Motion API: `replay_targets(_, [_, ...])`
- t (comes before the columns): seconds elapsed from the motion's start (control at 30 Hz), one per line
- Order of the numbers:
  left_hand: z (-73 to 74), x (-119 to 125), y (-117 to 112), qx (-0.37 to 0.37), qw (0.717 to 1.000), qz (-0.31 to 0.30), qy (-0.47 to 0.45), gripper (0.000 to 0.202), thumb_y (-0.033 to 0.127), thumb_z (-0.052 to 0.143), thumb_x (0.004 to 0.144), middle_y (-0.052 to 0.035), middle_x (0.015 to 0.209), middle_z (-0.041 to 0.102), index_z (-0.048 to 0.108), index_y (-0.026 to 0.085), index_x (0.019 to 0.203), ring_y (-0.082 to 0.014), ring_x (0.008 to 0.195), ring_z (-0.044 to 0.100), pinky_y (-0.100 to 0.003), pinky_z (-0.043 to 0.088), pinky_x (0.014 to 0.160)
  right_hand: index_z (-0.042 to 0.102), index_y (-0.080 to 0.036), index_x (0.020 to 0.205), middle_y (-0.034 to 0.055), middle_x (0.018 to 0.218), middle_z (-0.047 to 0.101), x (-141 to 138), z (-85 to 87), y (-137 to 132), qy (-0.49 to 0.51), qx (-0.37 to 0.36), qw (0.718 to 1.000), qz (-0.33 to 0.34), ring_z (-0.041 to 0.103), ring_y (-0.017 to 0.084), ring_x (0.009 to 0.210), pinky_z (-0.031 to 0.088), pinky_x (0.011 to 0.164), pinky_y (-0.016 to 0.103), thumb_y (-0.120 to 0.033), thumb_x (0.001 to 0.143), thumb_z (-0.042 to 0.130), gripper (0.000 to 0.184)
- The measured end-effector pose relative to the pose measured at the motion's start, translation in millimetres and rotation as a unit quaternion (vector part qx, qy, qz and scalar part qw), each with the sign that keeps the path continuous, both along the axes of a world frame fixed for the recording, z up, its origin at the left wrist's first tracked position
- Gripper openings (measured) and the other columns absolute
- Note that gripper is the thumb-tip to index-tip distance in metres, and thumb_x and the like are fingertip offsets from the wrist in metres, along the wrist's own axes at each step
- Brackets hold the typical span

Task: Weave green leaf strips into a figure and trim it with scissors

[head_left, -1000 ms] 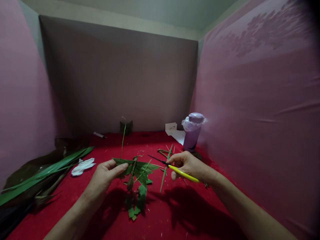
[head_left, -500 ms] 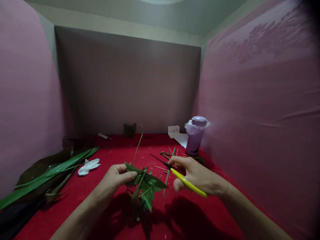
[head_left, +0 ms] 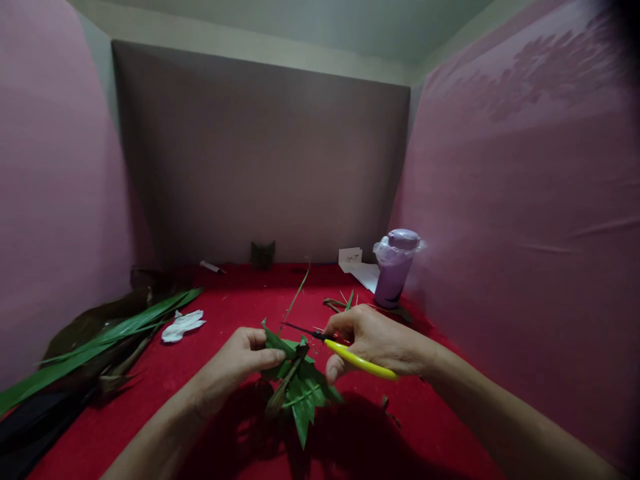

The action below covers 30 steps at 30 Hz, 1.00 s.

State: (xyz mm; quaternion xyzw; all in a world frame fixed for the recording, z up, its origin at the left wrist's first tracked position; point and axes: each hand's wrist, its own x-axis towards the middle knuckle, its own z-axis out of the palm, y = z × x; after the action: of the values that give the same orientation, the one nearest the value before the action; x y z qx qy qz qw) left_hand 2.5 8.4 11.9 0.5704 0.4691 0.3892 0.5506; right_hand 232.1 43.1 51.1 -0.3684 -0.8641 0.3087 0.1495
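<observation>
A bundle of folded green leaves [head_left: 303, 393] with a brown strip and a long thin stem [head_left: 299, 291] is pinched between the thumb and fingers of my left hand [head_left: 245, 360]. My right hand [head_left: 373, 340] grips a pair of scissors [head_left: 357, 360] with yellow handles. Their dark blades point left, just above the leaves and close to the thin stem. Whether the blades touch the stem I cannot tell. The far side of the leaf bundle is partly hidden by my left fingers.
Long green leaves [head_left: 125, 327] lie at the left beside a crumpled white tissue [head_left: 183, 326]. A purple tumbler [head_left: 397, 270] with plastic round its top stands at the back right, near white paper [head_left: 365, 275]. A small dark folded piece [head_left: 263, 255] sits at the back. Plant scraps [head_left: 335, 305] lie on the red cloth.
My right hand has moved left with the scissors, bringing the blades to the leaf bundle. The bundle has turned slightly in my left hand, and its stem leans further right.
</observation>
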Motion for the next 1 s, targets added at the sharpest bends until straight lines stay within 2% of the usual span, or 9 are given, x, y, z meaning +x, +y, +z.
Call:
replay_targets(0.13, [-1.1,0,-1,-0.004,1.0,-0.002,0.009,0.016,0.026,0.065,0.065,-0.0043,0.062,0.068,0.071,0.012,0.069,-0.0149,0.057,0.055,-0.027,0.039,0.058,0.055,-0.017,0.059,-0.0059,0.054,0.029,-3,-5.8,0,0.029,-0.033,0.999,0.005,0.022,0.008,0.05,0.018,0.042,0.023,-0.052,0.064,0.069,0.038])
replay_targets(0.3, [-1.5,0,-1,0.001,1.0,-0.022,0.002,0.015,0.024,0.062,0.068,-0.0036,0.064,0.069,0.071,0.013,0.073,-0.0134,0.056,0.055,-0.025,0.038,0.058,0.058,-0.016,0.062,-0.0055,0.053,0.034,-5,-8.8,0,0.05,-0.053,0.997,0.014,0.025,0.008,0.05,0.019,0.042,0.023,-0.049,0.065,0.069,0.035])
replay_targets(0.47, [-1.6,0,0,-0.004,1.0,-0.006,0.006,0.013,0.023,0.065,0.066,-0.0039,0.062,0.069,0.071,0.012,0.07,-0.0143,0.056,0.055,-0.025,0.039,0.058,0.053,-0.016,0.057,-0.0061,0.052,0.034,-6,-10.2,0,0.062,-0.054,0.997,0.011,0.024,0.007,0.05,0.018,0.042,0.022,-0.044,0.064,0.071,0.034])
replay_targets(0.67, [-1.5,0,-1,-0.006,1.0,-0.005,0.003,0.014,0.024,0.064,0.066,-0.0051,0.066,0.07,0.071,0.013,0.071,-0.0161,0.059,0.058,-0.026,0.042,0.06,0.052,-0.015,0.058,-0.0021,0.055,0.054,-8,-11.0,-1,0.089,-0.108,0.99,0.016,0.033,0.007,0.048,0.02,0.041,0.022,-0.032,0.072,0.064,0.025])
replay_targets(0.83, [-2.9,0,0,-0.013,1.0,-0.022,-0.01,0.018,0.024,0.063,0.067,-0.0055,0.07,0.071,0.072,0.014,0.08,-0.0171,0.062,0.06,-0.028,0.043,0.063,0.057,-0.015,0.062,-0.0027,0.051,0.057,-8,-13.5,-3,0.072,-0.065,0.995,-0.009,0.034,0.006,0.043,0.017,0.039,0.022,-0.024,0.073,0.062,0.015])
replay_targets(0.93, [-3.2,0,0,-0.005,1.0,-0.02,-0.005,0.018,0.024,0.063,0.068,-0.0055,0.069,0.071,0.072,0.014,0.079,-0.0168,0.061,0.06,-0.027,0.042,0.062,0.058,-0.016,0.063,-0.0018,0.054,0.059,-8,-15.9,-1,0.077,-0.069,0.995,-0.009,0.037,0.007,0.045,0.021,0.041,0.022,-0.027,0.073,0.063,0.017])
replay_targets(1.0, [-2.7,0,0,-0.006,1.0,-0.015,-0.004,0.017,0.024,0.063,0.068,-0.0062,0.07,0.071,0.072,0.014,0.077,-0.017,0.062,0.06,-0.027,0.042,0.062,0.058,-0.017,0.065,-0.0018,0.056,0.057,-7,-16.2,3,0.1,-0.052,0.993,-0.038,0.038,0.008,0.048,0.023,0.043,0.023,-0.033,0.07,0.067,0.019])
